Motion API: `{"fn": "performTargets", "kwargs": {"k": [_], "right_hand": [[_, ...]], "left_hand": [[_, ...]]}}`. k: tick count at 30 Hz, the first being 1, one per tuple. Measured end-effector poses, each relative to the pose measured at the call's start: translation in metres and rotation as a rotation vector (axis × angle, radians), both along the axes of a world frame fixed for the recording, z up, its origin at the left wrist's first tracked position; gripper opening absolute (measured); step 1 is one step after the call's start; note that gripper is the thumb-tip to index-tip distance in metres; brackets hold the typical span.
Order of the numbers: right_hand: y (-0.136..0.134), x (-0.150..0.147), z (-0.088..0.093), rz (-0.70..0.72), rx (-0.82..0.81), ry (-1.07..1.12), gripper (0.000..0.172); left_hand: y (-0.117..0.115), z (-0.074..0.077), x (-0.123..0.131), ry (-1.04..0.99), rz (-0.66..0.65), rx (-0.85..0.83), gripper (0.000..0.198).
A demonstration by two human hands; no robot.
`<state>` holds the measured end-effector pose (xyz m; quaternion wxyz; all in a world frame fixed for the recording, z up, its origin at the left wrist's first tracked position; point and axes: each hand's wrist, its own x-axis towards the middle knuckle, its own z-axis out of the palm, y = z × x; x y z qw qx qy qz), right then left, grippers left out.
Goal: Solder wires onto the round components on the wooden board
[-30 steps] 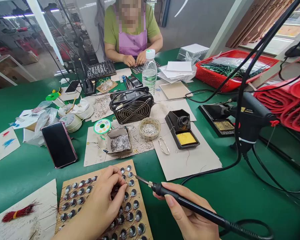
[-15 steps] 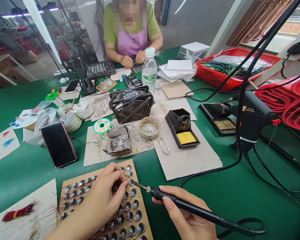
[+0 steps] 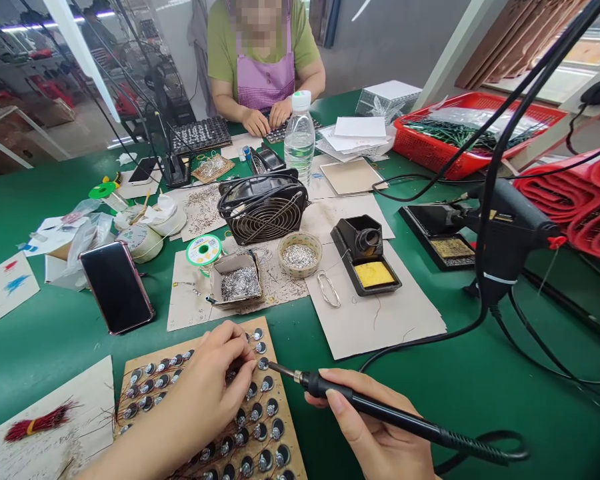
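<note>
My right hand grips a black soldering iron like a pen, and its thin metal tip ends beside a round metal component. That component is one of several set in rows on a tan board, with fine wires among them. My left hand rests over the board, its fingers closed close to the iron tip. Whatever they pinch is hidden or too small to tell.
Red wires lie bundled on paper to the left of the board. Ahead stand a fan, a solder spool, and an iron stand with yellow sponge. A co-worker's hands work across the green table. Black cables cross at right.
The iron tip has dropped slightly toward the component, and the iron's handle lies flatter. My left hand has crept closer to the tip. The whole view has shifted slightly.
</note>
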<state>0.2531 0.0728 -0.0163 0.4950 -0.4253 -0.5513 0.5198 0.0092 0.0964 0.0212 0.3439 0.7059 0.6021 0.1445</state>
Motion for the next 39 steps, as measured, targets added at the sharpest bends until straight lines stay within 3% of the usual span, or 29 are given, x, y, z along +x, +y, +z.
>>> {"fn": "performTargets", "kwargs": {"k": [25, 32, 39], "right_hand": [[0.001, -0.001, 0.004, -0.027, 0.000, -0.011, 0.022], [0.001, 0.011, 0.018, -0.042, 0.002, -0.058, 0.020], [-0.005, 0.022, 0.030, -0.050, -0.064, -0.035, 0.019]], "left_hand": [[-0.001, -0.002, -0.001, -0.002, 0.000, 0.010, 0.020], [-0.029, -0.002, 0.001, 0.104, 0.046, 0.198, 0.004], [-0.054, -0.016, 0.017, 0.091, 0.114, 0.242, 0.008]]}}
